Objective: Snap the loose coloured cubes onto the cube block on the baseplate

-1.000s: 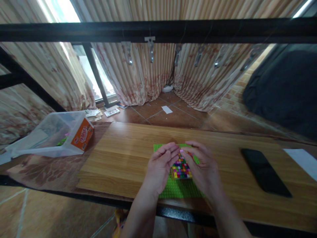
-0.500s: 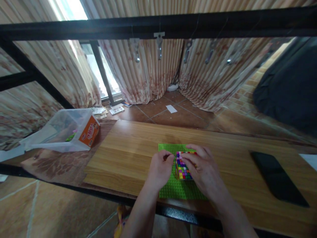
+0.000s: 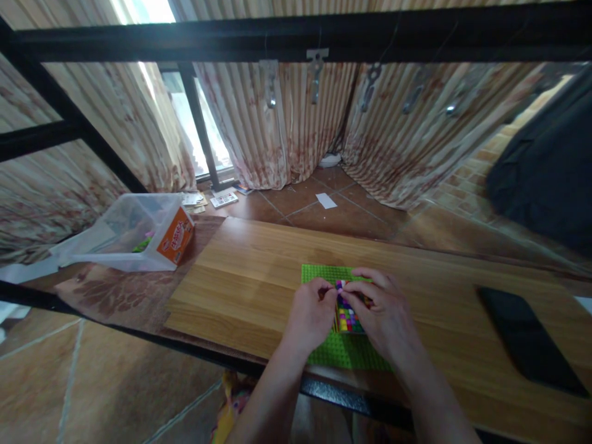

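Observation:
A green studded baseplate [image 3: 319, 271] lies on the wooden board, and on it stands a block built of small multicoloured toy bricks [image 3: 346, 320]. At the block's left edge my left hand [image 3: 311, 314] is closed, thumb and forefinger pinched at its upper corner. My right hand [image 3: 386, 314] reaches over the block from the right and covers much of its top. Its thumb and forefinger come together near the same corner, almost meeting the left fingertips. Whatever is between the fingers of either hand is too small to make out.
A clear plastic box [image 3: 124, 262] with an orange label lies at the left on a brown cloth [image 3: 106, 296], some coloured pieces inside. A black tablet-like slab [image 3: 527, 339] rests on the wooden board [image 3: 240, 277] at right. A dark metal bar [image 3: 231, 43] with hanging clips crosses above.
My left hand has moved right, its fingertips now close to those of my right hand at the block's corner. The whole view has shifted slightly.

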A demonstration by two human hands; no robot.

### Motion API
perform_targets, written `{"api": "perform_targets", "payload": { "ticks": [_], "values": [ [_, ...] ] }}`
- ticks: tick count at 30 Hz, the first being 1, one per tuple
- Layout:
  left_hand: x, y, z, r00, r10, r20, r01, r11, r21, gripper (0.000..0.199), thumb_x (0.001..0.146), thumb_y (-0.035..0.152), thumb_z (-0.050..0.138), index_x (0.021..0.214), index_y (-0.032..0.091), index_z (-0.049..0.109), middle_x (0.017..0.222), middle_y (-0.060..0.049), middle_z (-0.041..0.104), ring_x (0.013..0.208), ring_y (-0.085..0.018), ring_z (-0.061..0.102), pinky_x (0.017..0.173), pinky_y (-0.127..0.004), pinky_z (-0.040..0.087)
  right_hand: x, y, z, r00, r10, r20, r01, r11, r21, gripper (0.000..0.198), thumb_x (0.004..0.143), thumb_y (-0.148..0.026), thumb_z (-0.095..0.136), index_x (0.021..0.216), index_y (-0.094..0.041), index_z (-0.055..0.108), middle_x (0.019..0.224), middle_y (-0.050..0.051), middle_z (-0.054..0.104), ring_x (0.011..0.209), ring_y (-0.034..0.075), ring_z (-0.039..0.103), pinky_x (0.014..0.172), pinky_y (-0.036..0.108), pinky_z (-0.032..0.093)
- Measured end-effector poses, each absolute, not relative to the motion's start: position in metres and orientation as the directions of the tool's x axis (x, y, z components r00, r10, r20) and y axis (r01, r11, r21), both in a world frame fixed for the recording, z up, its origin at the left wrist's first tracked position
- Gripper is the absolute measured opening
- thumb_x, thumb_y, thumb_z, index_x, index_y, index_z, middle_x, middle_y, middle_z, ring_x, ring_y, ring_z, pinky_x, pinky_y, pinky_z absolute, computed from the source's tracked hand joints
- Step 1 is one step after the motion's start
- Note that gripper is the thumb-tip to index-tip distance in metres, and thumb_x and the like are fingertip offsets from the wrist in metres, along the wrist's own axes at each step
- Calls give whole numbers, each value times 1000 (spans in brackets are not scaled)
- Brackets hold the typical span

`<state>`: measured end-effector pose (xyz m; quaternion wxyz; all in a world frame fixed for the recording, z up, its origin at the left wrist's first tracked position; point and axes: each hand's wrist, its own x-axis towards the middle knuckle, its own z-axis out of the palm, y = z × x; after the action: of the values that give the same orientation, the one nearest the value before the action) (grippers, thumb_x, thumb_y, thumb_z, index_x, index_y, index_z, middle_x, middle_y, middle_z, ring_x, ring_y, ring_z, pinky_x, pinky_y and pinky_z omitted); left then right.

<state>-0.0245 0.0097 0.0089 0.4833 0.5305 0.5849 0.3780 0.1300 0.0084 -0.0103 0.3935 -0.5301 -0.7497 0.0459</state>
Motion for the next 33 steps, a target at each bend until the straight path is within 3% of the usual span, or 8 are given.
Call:
{"api": "perform_targets", "payload": {
  "ticks": [27, 30, 33],
  "values": [
    [-24, 11, 4, 21, 995, -102, 289, 92, 953, 22, 87, 16, 57, 67, 18, 65, 64, 0, 61, 65, -15, 54, 65, -27, 36, 125, 3, -10, -109, 839, 533, 696, 447, -562, 25, 96, -35, 59, 83, -28, 80, 99, 6, 74, 93, 24, 66, 84, 45, 53],
    [-26, 12, 4, -27, 989, -146, 100, 148, 984, 23, 89, 20, 58, 67, 18, 64, 62, 1, 59, 62, -13, 53, 61, -26, 37, 126, 2, -11, -50, 857, 513, 668, 410, -621, 20, 95, -35, 63, 86, -28, 79, 102, 6, 75, 97, 24, 67, 88, 45, 53],
    [-30, 12, 12, -17, 957, -288, -296, 271, 916, 23, 91, 33, 62, 78, 15, 66, 68, -1, 63, 60, -12, 56, 60, -24, 42, 126, 0, -8, 23, 865, 501, 627, 378, -681, 17, 95, -34, 63, 90, -27, 78, 104, 6, 75, 98, 23, 68, 91, 45, 54]
  ]
}}
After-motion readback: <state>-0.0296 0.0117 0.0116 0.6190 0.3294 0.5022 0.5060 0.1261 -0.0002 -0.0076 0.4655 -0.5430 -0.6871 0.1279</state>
